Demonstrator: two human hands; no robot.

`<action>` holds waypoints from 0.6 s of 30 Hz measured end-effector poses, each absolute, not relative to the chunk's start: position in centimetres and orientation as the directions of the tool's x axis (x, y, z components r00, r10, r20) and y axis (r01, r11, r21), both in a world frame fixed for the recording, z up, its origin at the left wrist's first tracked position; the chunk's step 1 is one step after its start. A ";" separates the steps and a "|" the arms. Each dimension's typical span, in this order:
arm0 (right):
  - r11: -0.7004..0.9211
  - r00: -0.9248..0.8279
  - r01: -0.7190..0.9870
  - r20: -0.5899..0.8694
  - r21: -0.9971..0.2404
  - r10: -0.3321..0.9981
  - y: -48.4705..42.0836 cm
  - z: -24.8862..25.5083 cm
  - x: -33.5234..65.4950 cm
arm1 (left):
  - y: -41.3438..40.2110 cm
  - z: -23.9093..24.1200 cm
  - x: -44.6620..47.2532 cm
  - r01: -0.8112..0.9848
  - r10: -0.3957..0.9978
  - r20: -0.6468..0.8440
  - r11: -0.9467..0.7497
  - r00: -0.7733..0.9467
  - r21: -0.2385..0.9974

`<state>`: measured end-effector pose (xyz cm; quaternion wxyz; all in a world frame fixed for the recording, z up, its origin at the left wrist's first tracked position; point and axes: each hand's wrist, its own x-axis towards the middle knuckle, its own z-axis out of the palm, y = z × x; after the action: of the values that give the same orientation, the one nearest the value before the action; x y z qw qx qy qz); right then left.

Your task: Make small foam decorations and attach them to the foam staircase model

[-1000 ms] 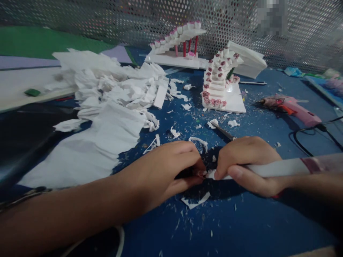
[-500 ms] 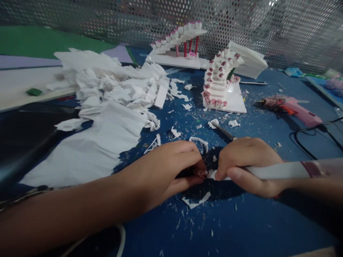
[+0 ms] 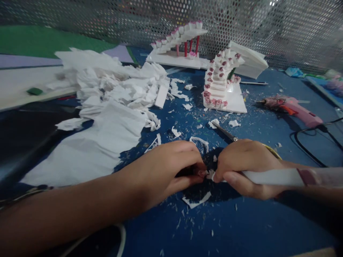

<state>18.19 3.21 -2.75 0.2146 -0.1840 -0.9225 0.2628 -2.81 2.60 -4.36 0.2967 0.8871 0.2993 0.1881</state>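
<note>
My left hand is closed, its thumb and fingers pinching a small reddish-white paper piece that resembles the rosettes on the staircase model. Wrapped round a long white tube with a maroon band, my right hand is closed too. At its fingertips, a scrap of white paper touches or nearly touches the reddish piece; fingers partly hide this spot. Scissors lie just beyond my right hand, with a yellow handle showing behind it. Curled white paper strips lie around both hands.
Crumpled white paper is heaped at left. Behind stand a staircase model with reddish rosettes and another on red posts. At right lies a pink glue gun with a black cord. A perforated metal panel closes the back.
The tube's rear end has swung slightly toward me, and my right hand has tilted with it, showing the yellow handle behind. My left hand keeps its pinch almost unmoved.
</note>
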 end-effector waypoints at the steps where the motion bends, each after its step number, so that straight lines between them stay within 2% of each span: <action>1: 0.803 -0.842 0.236 0.297 -0.547 0.450 3.2 -2.7 18.2 | 2.6 -4.4 -2.8 0.420 0.645 0.156 -0.643 0.748 0.640; 5: 0.782 -0.836 0.189 0.321 -0.593 0.445 3.4 -2.8 18.3 | 2.6 -4.4 -2.8 0.422 0.646 0.152 -0.639 0.748 0.643; 10: 0.788 -0.815 0.247 0.319 -0.564 0.484 3.4 -2.9 18.3 | 2.5 -4.4 -2.8 0.430 0.656 0.143 -0.628 0.742 0.649; 18: 0.786 -0.814 0.193 0.351 -0.588 0.463 3.3 -3.0 18.2 | 2.6 -4.3 -2.8 0.429 0.656 0.139 -0.624 0.742 0.654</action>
<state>18.19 3.28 -3.00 0.2465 -0.1796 -0.9122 0.2738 -2.76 2.57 -4.33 0.3058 0.8816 0.3077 0.1858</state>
